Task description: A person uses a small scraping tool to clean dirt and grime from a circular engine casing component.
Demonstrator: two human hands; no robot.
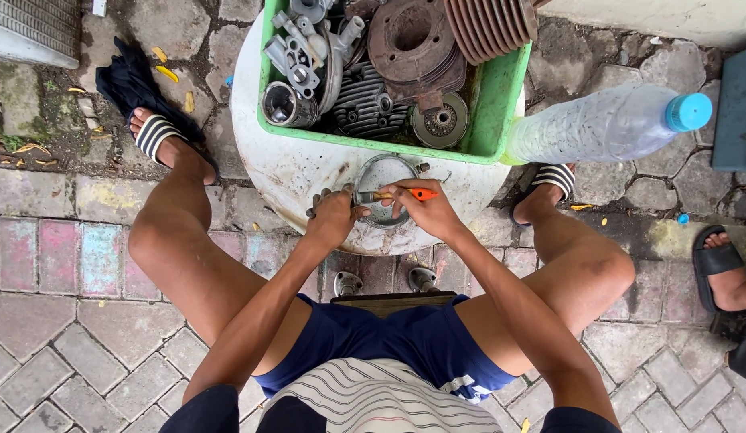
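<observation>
An orange-handled tool [399, 195] was held in the closed grip of the right hand [425, 210], its tip laid across a round grey metal part [384, 171] resting on the white round bench [269, 172], just in front of the green crate [489, 112]. The near-left edge of that part was steadied by the left hand [334, 218], whose fingers were curled narrowly against it. The crate was seen to be filled with finned cylinders [489, 24] and other engine parts, and a clear plastic bottle [598, 124] with a blue cap lay just beside its right wall.
</observation>
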